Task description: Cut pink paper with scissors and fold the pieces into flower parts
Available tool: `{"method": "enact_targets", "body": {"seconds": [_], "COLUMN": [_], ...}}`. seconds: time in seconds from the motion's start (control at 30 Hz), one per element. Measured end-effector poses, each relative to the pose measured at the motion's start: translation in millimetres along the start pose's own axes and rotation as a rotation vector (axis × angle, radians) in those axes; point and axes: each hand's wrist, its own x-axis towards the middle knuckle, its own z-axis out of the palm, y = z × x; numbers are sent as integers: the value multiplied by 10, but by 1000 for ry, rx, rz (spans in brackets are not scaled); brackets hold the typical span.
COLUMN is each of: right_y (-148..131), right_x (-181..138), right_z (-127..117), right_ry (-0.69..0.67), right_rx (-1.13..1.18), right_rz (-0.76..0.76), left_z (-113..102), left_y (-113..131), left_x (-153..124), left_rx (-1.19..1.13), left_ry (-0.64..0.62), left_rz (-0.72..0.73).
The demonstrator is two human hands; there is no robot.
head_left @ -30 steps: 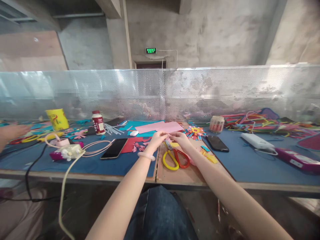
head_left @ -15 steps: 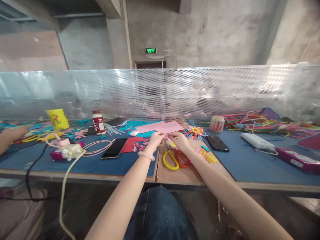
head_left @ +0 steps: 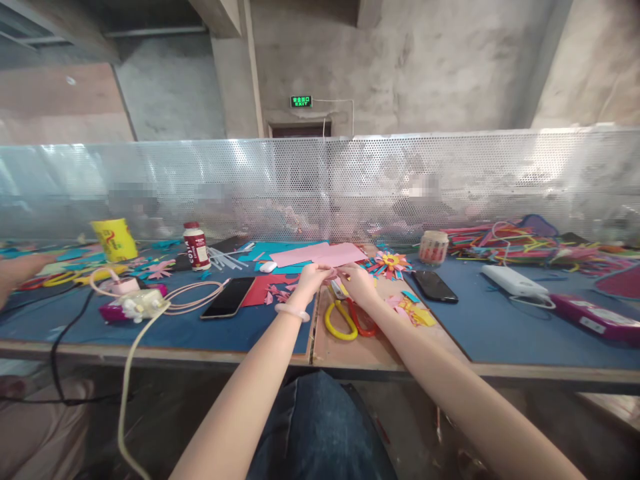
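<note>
In the middle of the table my left hand (head_left: 311, 280), with a pale bangle (head_left: 293, 312) on its wrist, has its fingertips pinched on a small piece of pink paper (head_left: 333, 272). My right hand (head_left: 359, 283) closes on the same piece from the other side; the fingers hide most of it. Under and in front of my right hand lie scissors (head_left: 341, 323) with yellow and red handles, the red one partly behind my forearm. Pink paper sheets (head_left: 320, 253) lie just beyond my fingers, and a multicoloured paper flower (head_left: 390, 263) sits to their right.
Left are a phone (head_left: 229, 297), a bottle (head_left: 197, 247), a power strip (head_left: 133, 305) with cables and a yellow container (head_left: 115, 240). Right are another phone (head_left: 435, 287), a jar (head_left: 433, 248) and a white power bank (head_left: 515, 281). A perforated metal screen (head_left: 450, 180) stands behind. Another person's hand (head_left: 23, 270) is far left.
My right fingers have drawn in closer around the pink paper, and my right forearm has shifted slightly left, covering more of the red scissor handle. My left hand has hardly moved.
</note>
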Motion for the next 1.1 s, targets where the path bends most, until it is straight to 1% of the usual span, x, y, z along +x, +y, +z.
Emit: {"method": "enact_targets", "body": {"seconds": [0.2, 0.33, 0.53, 0.8, 0.97, 1.1], "right_y": [-16, -29, -62, -60, -79, -91], "right_x": [4, 3, -21, -51, -63, -64], "right_z": [3, -25, -58, -79, -88, -97], "right_ry": [21, 59, 70, -10, -60, -71], "right_rx": [-11, -8, -57, -248, -287, -289], "right_rz": [-39, -31, -54, -197, -218, -222], "left_z": [-3, -2, 0, 34, 51, 65], "left_y": [-8, -24, -14, 86, 146, 188], "left_x": [8, 16, 5, -50, -96, -132], "left_rx": [-46, -58, -80, -169, -208, -240], "left_ry": [-26, -41, -33, -17, 7, 3], "left_rz": [8, 13, 6, 10, 6, 3]}}
